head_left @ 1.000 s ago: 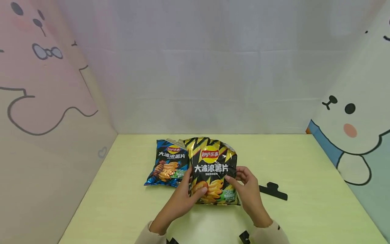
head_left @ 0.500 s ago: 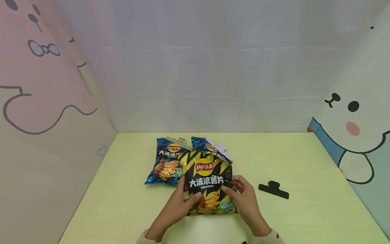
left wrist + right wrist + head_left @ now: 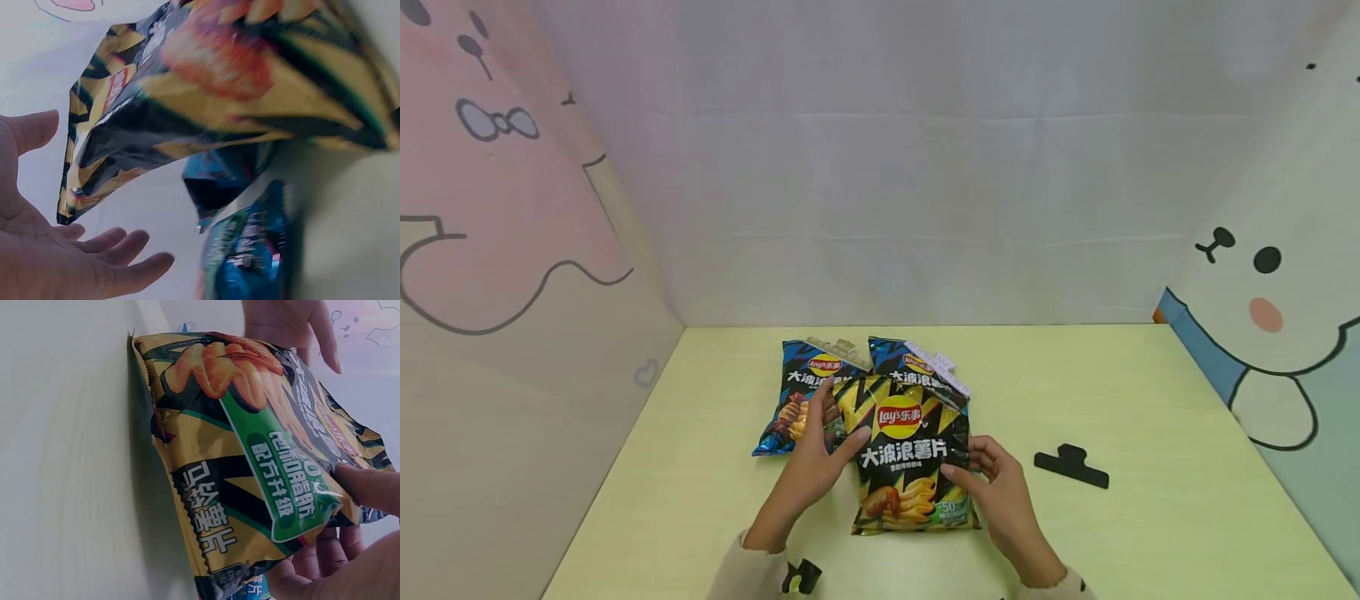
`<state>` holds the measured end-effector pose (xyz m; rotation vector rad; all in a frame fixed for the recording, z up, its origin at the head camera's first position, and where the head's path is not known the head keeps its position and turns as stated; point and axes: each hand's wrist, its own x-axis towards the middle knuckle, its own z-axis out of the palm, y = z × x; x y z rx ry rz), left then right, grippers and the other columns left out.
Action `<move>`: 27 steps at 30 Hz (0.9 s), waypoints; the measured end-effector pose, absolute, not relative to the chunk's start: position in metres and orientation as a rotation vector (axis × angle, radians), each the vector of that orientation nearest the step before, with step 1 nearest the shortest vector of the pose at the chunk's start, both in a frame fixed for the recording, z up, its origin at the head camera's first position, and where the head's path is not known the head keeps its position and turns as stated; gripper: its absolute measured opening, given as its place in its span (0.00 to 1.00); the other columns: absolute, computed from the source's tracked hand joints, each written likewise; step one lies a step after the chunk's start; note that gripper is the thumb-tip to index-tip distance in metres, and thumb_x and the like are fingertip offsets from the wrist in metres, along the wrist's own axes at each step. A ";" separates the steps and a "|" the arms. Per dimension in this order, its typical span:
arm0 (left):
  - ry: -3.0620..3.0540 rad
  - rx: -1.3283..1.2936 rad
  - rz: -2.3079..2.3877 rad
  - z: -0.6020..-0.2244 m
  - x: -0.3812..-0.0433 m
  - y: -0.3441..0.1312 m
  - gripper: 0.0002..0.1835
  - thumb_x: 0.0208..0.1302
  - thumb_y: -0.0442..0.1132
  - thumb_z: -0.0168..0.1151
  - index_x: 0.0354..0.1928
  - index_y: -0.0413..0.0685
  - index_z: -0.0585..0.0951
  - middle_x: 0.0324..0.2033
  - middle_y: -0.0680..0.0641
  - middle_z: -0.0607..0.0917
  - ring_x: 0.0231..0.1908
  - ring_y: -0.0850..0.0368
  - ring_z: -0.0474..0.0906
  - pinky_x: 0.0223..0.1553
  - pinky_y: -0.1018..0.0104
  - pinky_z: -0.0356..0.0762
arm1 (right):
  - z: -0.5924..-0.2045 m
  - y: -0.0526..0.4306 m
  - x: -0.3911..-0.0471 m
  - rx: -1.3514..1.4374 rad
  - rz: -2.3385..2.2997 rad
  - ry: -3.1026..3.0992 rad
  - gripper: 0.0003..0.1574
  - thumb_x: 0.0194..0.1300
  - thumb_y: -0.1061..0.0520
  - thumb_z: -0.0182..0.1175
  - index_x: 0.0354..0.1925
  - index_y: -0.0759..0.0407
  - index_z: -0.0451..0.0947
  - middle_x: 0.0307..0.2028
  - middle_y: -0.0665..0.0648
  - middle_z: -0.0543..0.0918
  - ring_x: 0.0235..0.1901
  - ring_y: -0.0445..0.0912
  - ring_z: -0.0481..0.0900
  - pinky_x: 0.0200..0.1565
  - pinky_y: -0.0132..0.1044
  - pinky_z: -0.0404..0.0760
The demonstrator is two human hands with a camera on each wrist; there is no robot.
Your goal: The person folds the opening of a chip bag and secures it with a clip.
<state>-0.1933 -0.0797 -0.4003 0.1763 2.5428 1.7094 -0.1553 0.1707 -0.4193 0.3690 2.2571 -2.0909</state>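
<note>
A black-and-yellow bag of potato chips (image 3: 913, 467) is held above the table's middle, printed front facing up. My right hand (image 3: 1003, 496) grips its right edge, thumb on the front and fingers behind, as the right wrist view shows. At the bag's upper left is my left hand (image 3: 812, 454), its thumb and fingers spread. In the left wrist view that hand (image 3: 69, 256) stands apart from the bag's corner (image 3: 81, 194). Behind lie two blue chip bags, the left one (image 3: 801, 400) and the right one (image 3: 891, 358), both partly covered by the yellow bag.
A gold clip (image 3: 835, 352) sits across the left blue bag's top. Another clip, white (image 3: 936, 367), is on the right blue bag. To the right of my right hand, a black bag clip (image 3: 1072, 467) lies on the pale yellow table (image 3: 1150, 517). Fabric walls (image 3: 925, 167) enclose the back and sides.
The yellow chip bag has come toward me, uncovering the right blue bag and its white clip. My left hand has let go of the left edge and moved up and left.
</note>
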 end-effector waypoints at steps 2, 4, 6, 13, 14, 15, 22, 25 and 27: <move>2.609 0.251 1.693 -0.393 -0.201 -0.081 0.48 0.68 0.52 0.65 0.80 0.59 0.46 0.78 0.38 0.56 0.76 0.33 0.57 0.71 0.31 0.59 | -0.420 0.171 -0.155 0.375 -2.096 2.253 0.23 0.57 0.65 0.73 0.49 0.67 0.76 0.41 0.55 0.85 0.40 0.42 0.78 0.39 0.30 0.83; 2.682 0.339 1.653 -0.383 -0.210 -0.081 0.47 0.67 0.51 0.66 0.80 0.59 0.49 0.78 0.40 0.56 0.76 0.34 0.56 0.71 0.29 0.58 | -0.420 0.171 -0.154 0.382 -2.095 2.252 0.22 0.57 0.64 0.72 0.49 0.66 0.76 0.41 0.55 0.86 0.41 0.42 0.79 0.41 0.29 0.83; 2.745 0.428 1.610 -0.374 -0.218 -0.080 0.45 0.67 0.50 0.67 0.79 0.56 0.53 0.78 0.41 0.58 0.77 0.35 0.55 0.70 0.27 0.58 | -0.421 0.171 -0.154 0.389 -2.093 2.249 0.22 0.57 0.64 0.72 0.49 0.66 0.77 0.42 0.55 0.86 0.41 0.42 0.79 0.42 0.29 0.83; 2.846 0.653 1.430 -0.348 -0.238 -0.070 0.36 0.66 0.54 0.68 0.73 0.61 0.67 0.71 0.51 0.73 0.71 0.46 0.69 0.68 0.37 0.68 | -0.423 0.171 -0.153 0.391 -2.121 2.220 0.22 0.57 0.66 0.72 0.49 0.66 0.76 0.42 0.55 0.86 0.41 0.41 0.80 0.42 0.30 0.84; 2.855 0.694 1.388 -0.347 -0.239 -0.068 0.33 0.66 0.53 0.67 0.71 0.62 0.70 0.69 0.52 0.76 0.70 0.48 0.72 0.67 0.40 0.71 | -0.423 0.171 -0.153 0.393 -2.125 2.213 0.22 0.57 0.66 0.72 0.49 0.66 0.76 0.42 0.55 0.86 0.40 0.41 0.81 0.42 0.30 0.84; 2.864 0.732 1.346 -0.346 -0.240 -0.067 0.30 0.66 0.52 0.67 0.69 0.63 0.73 0.66 0.53 0.79 0.68 0.50 0.74 0.66 0.42 0.73 | -0.423 0.171 -0.153 0.387 -2.127 2.209 0.22 0.57 0.66 0.72 0.49 0.66 0.76 0.42 0.56 0.86 0.40 0.41 0.81 0.42 0.30 0.84; 2.947 0.955 1.130 -0.347 -0.243 -0.057 0.13 0.69 0.46 0.65 0.53 0.61 0.86 0.50 0.56 0.89 0.50 0.57 0.85 0.54 0.55 0.82 | -0.425 0.173 -0.151 0.345 -2.139 2.203 0.23 0.57 0.65 0.72 0.50 0.66 0.76 0.42 0.58 0.86 0.38 0.41 0.83 0.40 0.31 0.84; 2.945 0.999 1.155 -0.348 -0.244 -0.056 0.10 0.69 0.44 0.66 0.49 0.62 0.88 0.45 0.58 0.90 0.37 0.63 0.83 0.41 0.63 0.81 | -0.427 0.174 -0.151 0.325 -2.138 2.204 0.23 0.58 0.65 0.72 0.50 0.66 0.76 0.42 0.58 0.87 0.37 0.41 0.83 0.40 0.31 0.84; 2.932 1.031 1.176 -0.348 -0.244 -0.055 0.09 0.69 0.43 0.66 0.47 0.63 0.88 0.42 0.59 0.90 0.32 0.67 0.79 0.36 0.67 0.77 | -0.428 0.175 -0.151 0.313 -2.137 2.206 0.21 0.59 0.64 0.71 0.50 0.66 0.76 0.42 0.59 0.87 0.37 0.41 0.84 0.40 0.31 0.85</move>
